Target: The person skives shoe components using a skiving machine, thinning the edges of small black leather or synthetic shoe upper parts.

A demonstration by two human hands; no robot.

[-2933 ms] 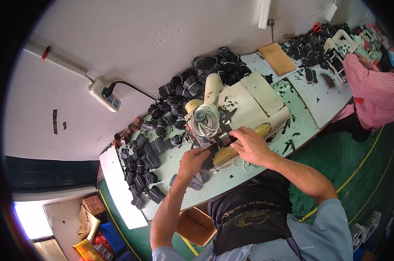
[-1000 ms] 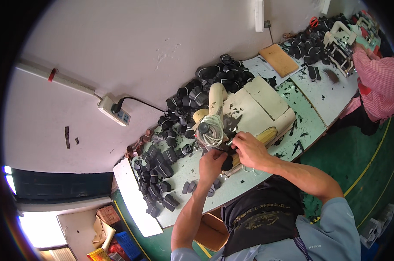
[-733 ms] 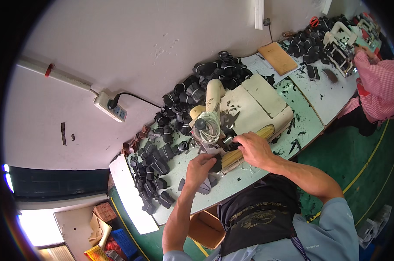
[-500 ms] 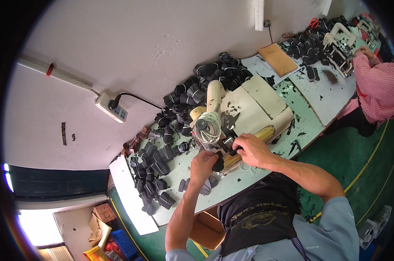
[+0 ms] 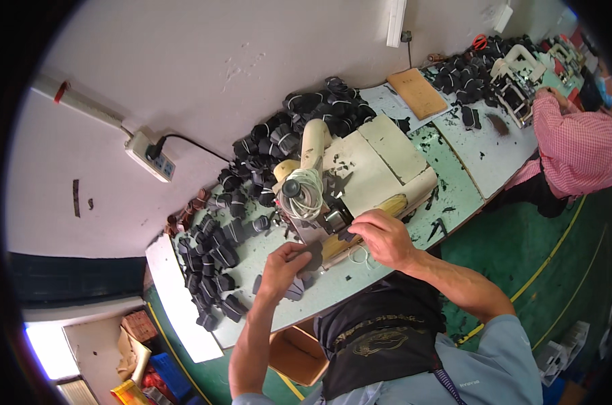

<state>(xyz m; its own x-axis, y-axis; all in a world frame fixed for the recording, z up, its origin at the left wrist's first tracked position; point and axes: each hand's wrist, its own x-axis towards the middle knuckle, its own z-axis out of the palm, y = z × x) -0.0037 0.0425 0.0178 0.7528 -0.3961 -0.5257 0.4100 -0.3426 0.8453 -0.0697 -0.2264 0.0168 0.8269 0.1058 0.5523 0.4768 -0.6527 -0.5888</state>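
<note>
My left hand (image 5: 279,271) is closed on a flat dark grey piece (image 5: 311,259), apparently leather or fabric, in front of the bench machine. Thumb and fingers pinch its left end. My right hand (image 5: 384,237) is closed, its fingertips pinching a small dark piece (image 5: 346,235) just below the machine's metal roller (image 5: 336,219). The cream machine (image 5: 380,162) has an upright arm wound with pale cord (image 5: 304,197). Several loose grey pieces (image 5: 295,290) lie on the table beside my left wrist.
Bundles of tied dark pieces (image 5: 208,260) cover the table's left and back. A power strip (image 5: 149,156) hangs on the wall. A brown notebook (image 5: 417,93) lies behind the machine. A co-worker in a pink checked top (image 5: 579,145) sits at the right. A cardboard box (image 5: 298,354) stands below the table.
My left hand has moved away from the roller to the front left with the grey piece, widening the gap between my hands. The whole view has shifted slightly.
</note>
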